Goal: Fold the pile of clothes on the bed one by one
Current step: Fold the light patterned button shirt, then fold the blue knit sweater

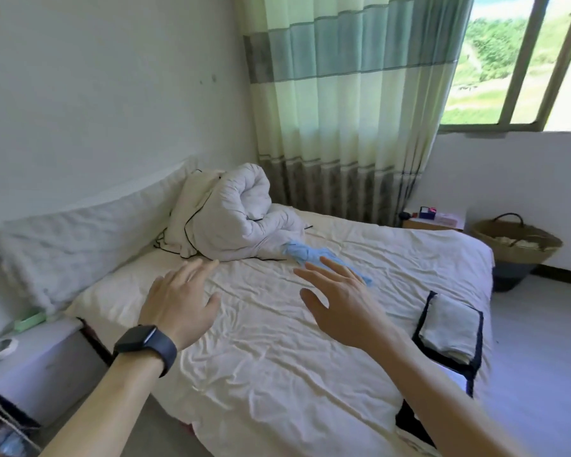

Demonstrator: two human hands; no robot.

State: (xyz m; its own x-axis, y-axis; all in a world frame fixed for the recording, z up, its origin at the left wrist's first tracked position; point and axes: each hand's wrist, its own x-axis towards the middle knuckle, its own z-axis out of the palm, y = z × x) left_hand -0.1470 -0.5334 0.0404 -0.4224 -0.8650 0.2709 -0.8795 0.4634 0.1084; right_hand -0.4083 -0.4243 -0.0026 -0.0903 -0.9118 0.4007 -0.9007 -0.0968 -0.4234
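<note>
The person appears to be reaching for the next garment, with none in hand yet. On the left a long white pillow (63, 242) leans on the wall along the cream-sheeted bed (271, 374). The left hand (182, 298), wearing one black smartwatch (145, 346) at the wrist, hovers above the sheet with fingers straight and spread, holding nothing. Its fingertips point at the crumpled white heap of cloth with black piping (225, 219) near the head of the bed; how many pieces are in that heap cannot be told.

One twisted light-blue garment (302, 253) lies against the heap's right foot. The right hand (340, 305) is likewise flat and empty, its fingertips overlapping the blue garment in view, though contact cannot be confirmed. The next move likely calls for pinching one garment, pulling it free and spreading it flat on the bare sheet.

Further right, one folded white cloth with dark trim (450, 328) rests at the bed's edge, so one piece seems done. One woven basket (515, 242) stands beyond.
</note>
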